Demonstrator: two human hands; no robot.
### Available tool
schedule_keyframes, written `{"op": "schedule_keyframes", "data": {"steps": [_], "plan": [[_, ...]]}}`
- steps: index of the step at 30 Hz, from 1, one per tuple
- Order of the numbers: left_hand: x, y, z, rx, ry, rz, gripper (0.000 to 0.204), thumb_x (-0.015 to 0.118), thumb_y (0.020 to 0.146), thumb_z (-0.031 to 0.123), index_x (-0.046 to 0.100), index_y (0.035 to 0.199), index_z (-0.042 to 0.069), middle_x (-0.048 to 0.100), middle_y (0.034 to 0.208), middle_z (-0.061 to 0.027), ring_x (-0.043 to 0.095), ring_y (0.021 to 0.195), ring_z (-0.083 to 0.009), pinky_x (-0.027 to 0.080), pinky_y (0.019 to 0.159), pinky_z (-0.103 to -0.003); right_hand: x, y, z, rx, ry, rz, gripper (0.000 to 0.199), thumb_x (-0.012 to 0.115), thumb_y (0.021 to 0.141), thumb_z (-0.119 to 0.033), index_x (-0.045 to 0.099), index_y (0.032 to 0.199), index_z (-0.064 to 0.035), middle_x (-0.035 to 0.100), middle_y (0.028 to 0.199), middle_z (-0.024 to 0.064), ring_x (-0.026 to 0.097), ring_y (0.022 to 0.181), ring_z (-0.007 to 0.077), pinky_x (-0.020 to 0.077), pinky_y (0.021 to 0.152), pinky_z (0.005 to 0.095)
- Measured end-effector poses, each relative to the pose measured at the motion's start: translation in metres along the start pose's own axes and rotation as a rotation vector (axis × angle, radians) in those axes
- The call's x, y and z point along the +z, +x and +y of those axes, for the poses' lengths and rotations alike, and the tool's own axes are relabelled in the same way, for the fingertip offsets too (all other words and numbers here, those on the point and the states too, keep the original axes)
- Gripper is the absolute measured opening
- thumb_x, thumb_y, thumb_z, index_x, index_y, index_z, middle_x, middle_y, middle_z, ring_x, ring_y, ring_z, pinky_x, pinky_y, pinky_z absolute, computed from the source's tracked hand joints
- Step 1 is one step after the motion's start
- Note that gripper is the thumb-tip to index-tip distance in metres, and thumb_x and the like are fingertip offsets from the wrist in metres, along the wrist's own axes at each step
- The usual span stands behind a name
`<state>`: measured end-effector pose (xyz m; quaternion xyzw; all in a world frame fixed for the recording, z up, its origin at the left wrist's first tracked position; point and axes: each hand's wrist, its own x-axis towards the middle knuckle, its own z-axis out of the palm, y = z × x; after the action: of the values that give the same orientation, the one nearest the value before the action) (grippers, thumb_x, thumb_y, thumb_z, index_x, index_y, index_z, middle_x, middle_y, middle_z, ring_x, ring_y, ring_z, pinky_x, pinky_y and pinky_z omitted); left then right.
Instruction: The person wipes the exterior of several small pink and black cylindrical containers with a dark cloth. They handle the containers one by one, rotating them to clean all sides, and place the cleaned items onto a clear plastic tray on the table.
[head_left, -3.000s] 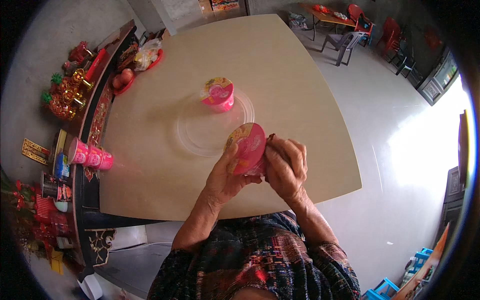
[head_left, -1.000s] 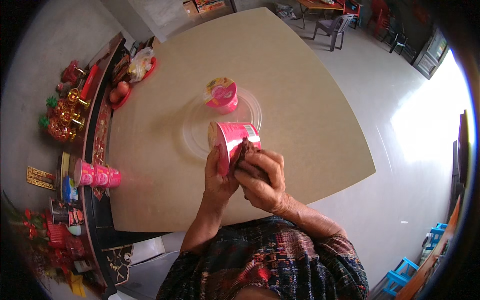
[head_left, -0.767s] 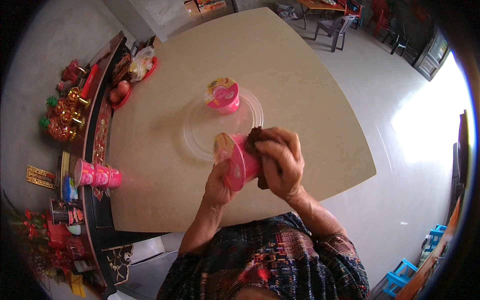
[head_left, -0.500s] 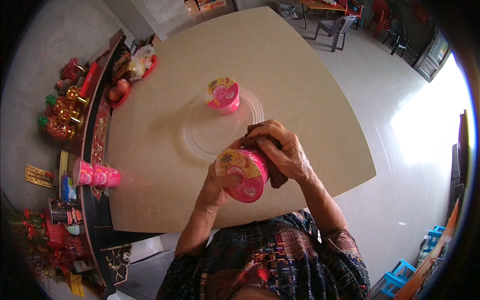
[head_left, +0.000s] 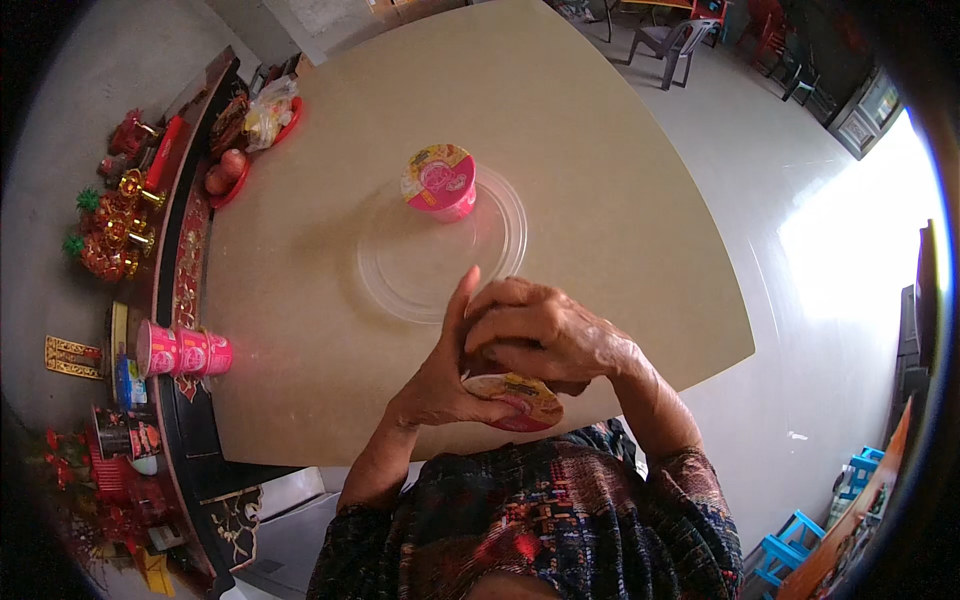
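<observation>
Gripping a tilted cup (head_left: 526, 420) with printed pink-and-yellow lid (head_left: 538, 402), the left hand (head_left: 442, 385).

A: Which colours has the held cup (head_left: 522, 416)?
B: Yellow and pink on the lid (head_left: 542, 400); the standing cup (head_left: 441, 184) also.
A: And the tabletop (head_left: 620, 200)?
B: It is plain beige; the shirt (head_left: 540, 505) is dark with reddish checks.

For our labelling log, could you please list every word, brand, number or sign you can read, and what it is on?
None can be reliably read or quoted.
Standing pink cup: lid print too small.
Held cup in left hand: lid print small, partly covered.
Three pink cups at left: print too small.
</observation>
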<state>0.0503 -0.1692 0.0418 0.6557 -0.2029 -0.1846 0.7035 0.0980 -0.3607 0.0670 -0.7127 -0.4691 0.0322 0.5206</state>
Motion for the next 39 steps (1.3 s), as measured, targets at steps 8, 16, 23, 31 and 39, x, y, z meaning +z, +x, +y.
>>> {"op": "schedule_keyframes", "data": {"steps": [8, 16, 23, 31, 39], "plan": [[-0.006, -0.001, -0.012, 0.054, -0.141, 0.216, 0.14, 0.094, 0.052, 0.014, -0.007, 0.151, 0.015, 0.038, 0.136, -0.0127, 0.041, 0.129, -0.0269, 0.037, 0.107, -0.042, 0.014, -0.022, 0.043, 0.504, 0.43, 0.307, 0.023, 0.052, 0.093, -0.015, 0.065, 0.105, -0.0002, 0.065, 0.102, 0.0138, 0.063, 0.094, 0.023, 0.0493, 0.087, 0.0357], [-0.023, 0.001, -0.034, 0.011, -0.716, 0.516, 0.074, 0.075, 0.076, 0.01, 0.036, 0.138, 0.005, 0.055, 0.123, -0.0098, 0.057, 0.112, -0.0212, 0.05, 0.095, -0.037, 0.043, -0.042, 0.014, 0.517, 0.547, 0.489, 0.03, 0.047, 0.099, -0.019, 0.053, 0.121, 0.0, 0.063, 0.094, 0.0065, 0.058, 0.084, 0.0113, 0.0495, 0.076, 0.0279], [0.004, 0.003, -0.025, -0.022, -0.694, 0.463, 0.068, 0.072, 0.08, 0.024, 0.039, 0.135, 0.001, 0.056, 0.12, -0.0112, 0.057, 0.111, -0.0216, 0.049, 0.096, -0.037, 0.029, -0.012, 0.029, 0.402, 0.826, 0.744, 0.027, 0.046, 0.099, -0.015, 0.057, 0.116, 0.0031, 0.065, 0.11, 0.016, 0.061, 0.103, 0.018, 0.0474, 0.092, 0.031], [-0.002, 0.017, -0.013, 0.136, -0.761, 0.543, 0.05, 0.055, 0.093, 0.034, 0.044, 0.13, 0.003, 0.059, 0.118, -0.0103, 0.059, 0.107, -0.0217, 0.048, 0.094, -0.039, 0.046, -0.02, 0.008, 0.525, 0.649, 0.592, 0.027, 0.049, 0.098, -0.018, 0.056, 0.116, 0.0018, 0.062, 0.083, 0.0068, 0.059, 0.068, 0.01, 0.0514, 0.058, 0.0262], [-0.009, 0.012, -0.017, 0.146, -0.861, 0.577, 0.042, 0.053, 0.095, 0.023, 0.042, 0.131, 0.004, 0.058, 0.119, -0.0126, 0.059, 0.11, -0.0236, 0.05, 0.096, -0.042, 0.024, -0.042, -0.004, 0.519, 0.688, 0.69, 0.025, 0.051, 0.097, -0.013, 0.056, 0.116, 0.0013, 0.067, 0.096, 0.0084, 0.06, 0.08, 0.0106, 0.052, 0.07, 0.0281]]}}
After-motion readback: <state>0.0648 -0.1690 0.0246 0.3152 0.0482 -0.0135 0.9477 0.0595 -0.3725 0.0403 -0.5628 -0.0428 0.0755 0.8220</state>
